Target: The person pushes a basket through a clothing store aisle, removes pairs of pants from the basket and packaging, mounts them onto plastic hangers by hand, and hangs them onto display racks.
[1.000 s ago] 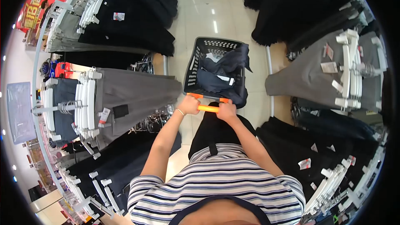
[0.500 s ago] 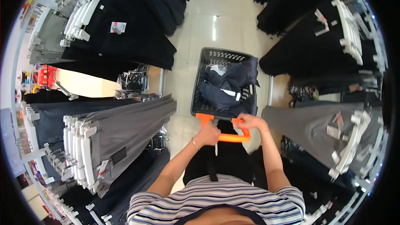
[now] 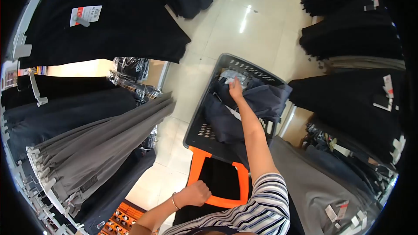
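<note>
A dark grey shopping basket [image 3: 191, 126] with perforated walls stands in the aisle, tipped slightly in my view. Its orange handle [image 3: 226, 202] extends toward my body, and my left hand [image 3: 196, 193] is closed around the handle's left corner. Inside lie folded dark navy garments [image 3: 265, 98] with a white tag or strip partly under my arm. My right hand [image 3: 235, 89] reaches into the far end of the basket, fingers drawn together at a crinkled, pale grey-white item [image 3: 228, 75]. What exactly sits between those fingers is too small to tell.
Racks flank the aisle on both sides. Black trousers [image 3: 109, 21] and grey trousers [image 3: 109, 141] hang at left, black trousers [image 3: 348, 100] and grey trousers [image 3: 300, 178] at right. Shiny tiled floor [image 3: 235, 21] runs ahead. An orange rack [image 3: 124, 217] shows at lower left.
My right hand has let go of the orange handle and reached forward into the basket. The view has turned and come closer, and the basket now appears larger and slanted.
</note>
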`<state>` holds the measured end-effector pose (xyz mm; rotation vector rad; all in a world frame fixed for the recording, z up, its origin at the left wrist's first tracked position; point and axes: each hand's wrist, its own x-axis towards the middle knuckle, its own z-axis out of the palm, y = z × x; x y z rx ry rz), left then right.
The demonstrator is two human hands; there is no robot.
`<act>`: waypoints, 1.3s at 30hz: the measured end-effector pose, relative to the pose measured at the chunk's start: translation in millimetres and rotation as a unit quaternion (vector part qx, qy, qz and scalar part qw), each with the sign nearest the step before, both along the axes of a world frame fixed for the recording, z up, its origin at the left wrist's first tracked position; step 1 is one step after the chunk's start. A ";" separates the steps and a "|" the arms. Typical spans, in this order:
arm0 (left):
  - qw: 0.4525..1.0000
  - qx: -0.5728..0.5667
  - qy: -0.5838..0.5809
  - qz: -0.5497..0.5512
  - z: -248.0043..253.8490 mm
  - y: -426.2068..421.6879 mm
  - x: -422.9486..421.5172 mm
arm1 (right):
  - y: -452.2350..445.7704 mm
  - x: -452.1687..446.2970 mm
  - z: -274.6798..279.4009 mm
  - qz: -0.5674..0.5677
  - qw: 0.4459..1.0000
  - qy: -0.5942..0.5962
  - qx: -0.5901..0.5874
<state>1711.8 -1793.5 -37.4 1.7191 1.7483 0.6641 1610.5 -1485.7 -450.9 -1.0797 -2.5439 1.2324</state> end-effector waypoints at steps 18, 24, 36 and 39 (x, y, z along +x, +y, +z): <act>0.999 -0.027 0.003 0.017 2.2 -0.1 3.5 | -35.2 85.2 66.9 0.163 0.959 -0.164 -0.162; 0.999 -0.030 -0.017 0.010 -2.9 0.8 3.0 | -5.4 85.0 108.8 0.269 0.893 -0.312 0.179; 0.999 -0.053 -0.013 -0.004 -1.5 5.5 1.7 | 39.2 134.8 46.4 0.305 0.806 -0.506 -0.041; 0.998 -0.055 -0.014 -0.006 0.9 8.5 -0.1 | 26.4 155.1 74.9 0.267 0.807 -0.526 -0.009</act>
